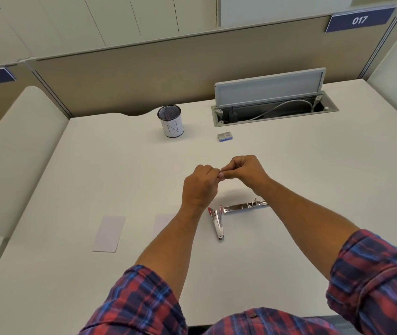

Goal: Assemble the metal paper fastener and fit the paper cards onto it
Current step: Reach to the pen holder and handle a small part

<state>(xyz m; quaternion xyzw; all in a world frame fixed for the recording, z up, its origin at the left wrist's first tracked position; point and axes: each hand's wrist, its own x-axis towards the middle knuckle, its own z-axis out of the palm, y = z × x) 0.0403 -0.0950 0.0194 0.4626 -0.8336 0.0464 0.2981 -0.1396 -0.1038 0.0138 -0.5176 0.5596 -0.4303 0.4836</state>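
Above the white desk (289,189), both hands (221,175) meet fingertip to fingertip, curled, pinching something too small to identify.

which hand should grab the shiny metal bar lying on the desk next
Right, probably. The metal bar lies just below the right hand; the left hand would have to cross over.

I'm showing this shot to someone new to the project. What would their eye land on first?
Probably the two hands meeting mid-desk, left hand and right hand, fingertips pinched together on something too small to make out. Just nearer lie two shiny metal parts, with two pale cards to the left. Farther back stands a mesh cup.
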